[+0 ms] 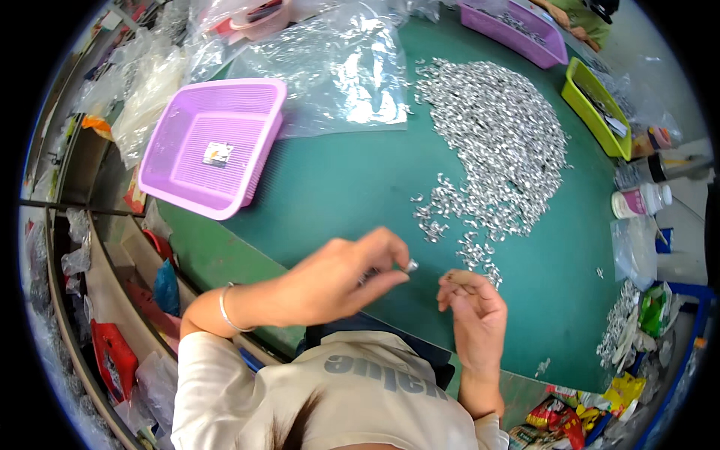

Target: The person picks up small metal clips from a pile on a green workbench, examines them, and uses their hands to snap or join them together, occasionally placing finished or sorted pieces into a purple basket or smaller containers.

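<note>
Metal piece (410, 265), small and silvery, sits pinched in my left hand (341, 277) fingertips above the green tabletop's (337, 187) near edge. My right hand (474, 311) curls loosely, holding nothing I can make out. Bare green lies ahead; the silver heap (499, 142) crowds the right, the purple basket (214, 142) the left edge.

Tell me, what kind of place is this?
Probably a small workshop where tiny parts get sorted or put together by hand. A big heap of little silver metal pieces lies on a green table, with plastic baskets around it, and the left hand pinches one piece.
</note>
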Motion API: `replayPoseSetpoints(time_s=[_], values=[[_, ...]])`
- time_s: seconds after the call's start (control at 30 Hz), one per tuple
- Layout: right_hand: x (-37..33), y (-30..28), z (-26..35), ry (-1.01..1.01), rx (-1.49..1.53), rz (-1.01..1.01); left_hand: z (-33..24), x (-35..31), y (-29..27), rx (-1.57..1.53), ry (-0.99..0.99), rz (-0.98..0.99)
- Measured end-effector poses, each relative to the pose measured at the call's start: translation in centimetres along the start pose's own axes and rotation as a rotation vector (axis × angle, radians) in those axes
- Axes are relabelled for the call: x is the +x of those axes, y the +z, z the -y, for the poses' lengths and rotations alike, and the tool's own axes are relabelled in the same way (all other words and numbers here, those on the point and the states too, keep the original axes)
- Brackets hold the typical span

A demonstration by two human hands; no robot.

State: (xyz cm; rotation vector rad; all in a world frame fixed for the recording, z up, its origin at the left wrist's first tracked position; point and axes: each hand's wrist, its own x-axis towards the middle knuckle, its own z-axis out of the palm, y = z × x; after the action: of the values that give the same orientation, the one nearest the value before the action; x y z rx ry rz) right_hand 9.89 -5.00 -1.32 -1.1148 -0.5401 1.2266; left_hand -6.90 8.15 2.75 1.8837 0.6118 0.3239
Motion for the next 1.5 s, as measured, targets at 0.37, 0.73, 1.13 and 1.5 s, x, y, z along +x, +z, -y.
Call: replayPoseSetpoints(time_s=[0.37,0.73,1.13,1.5], values=[[-2.7,-1.1,0.0,-0.298,-0.162,-0.053,-0.8,1.3,6.6,0.169,0.267,0.072],[-6.3,-9.6,-0.3,-0.373,-0.320,-0.540,-2.5,3.1,9.9,0.256,0.209,0.121],[-17.2,-30.2,4.1,-0.291,-1.569,-1.414,-0.9,4.1,12.7,0.350,0.153,0.104],[-10.4,-23.8,4.6,-0.460,-1.381,-0.996,0.5,5.4,14.2,0.487,0.079,0.053]])
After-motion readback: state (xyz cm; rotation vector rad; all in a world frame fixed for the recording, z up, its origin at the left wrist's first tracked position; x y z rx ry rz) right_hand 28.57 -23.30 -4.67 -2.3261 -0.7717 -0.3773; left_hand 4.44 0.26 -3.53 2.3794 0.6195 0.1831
